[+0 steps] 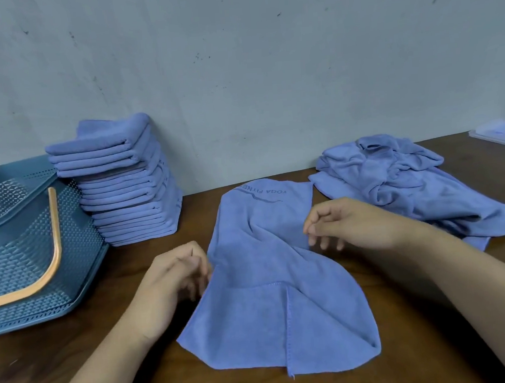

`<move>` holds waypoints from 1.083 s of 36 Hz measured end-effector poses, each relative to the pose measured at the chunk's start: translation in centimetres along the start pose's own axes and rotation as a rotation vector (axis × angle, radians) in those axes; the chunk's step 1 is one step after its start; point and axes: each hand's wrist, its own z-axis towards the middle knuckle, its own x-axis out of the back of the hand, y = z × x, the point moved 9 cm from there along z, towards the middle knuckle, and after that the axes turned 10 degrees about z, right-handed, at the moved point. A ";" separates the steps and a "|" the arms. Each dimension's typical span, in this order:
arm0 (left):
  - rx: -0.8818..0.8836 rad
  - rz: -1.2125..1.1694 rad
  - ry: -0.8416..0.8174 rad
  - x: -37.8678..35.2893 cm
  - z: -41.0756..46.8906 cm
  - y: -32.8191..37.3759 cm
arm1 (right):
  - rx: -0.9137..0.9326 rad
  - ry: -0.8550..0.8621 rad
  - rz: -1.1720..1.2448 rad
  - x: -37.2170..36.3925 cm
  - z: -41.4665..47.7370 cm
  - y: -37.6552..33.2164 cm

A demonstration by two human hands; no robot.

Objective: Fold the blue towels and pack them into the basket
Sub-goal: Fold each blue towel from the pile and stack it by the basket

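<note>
Curled fingers of the left hand (173,276) pinch the left edge of a spread blue towel (272,310), and the right hand (347,223) pinches its right edge, so its middle is narrowed. It lies on a dark wooden table (78,371), long axis running from the person towards the scuffed grey wall (266,69), printed end farthest. Bare wood separates it from the tilted basket (22,239) and folded stack (123,183) on the left and the crumpled heap (395,180) on the right.

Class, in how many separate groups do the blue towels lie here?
3. A folded stack of blue towels stands left, by the teal perforated plastic basket; one blue towel lies spread between left hand and right hand; a crumpled heap lies right. More may be hidden.
</note>
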 end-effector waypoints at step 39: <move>0.181 0.676 0.269 1.4 2.5 -2.5 | -0.069 0.366 -0.444 2.8 0.4 1.5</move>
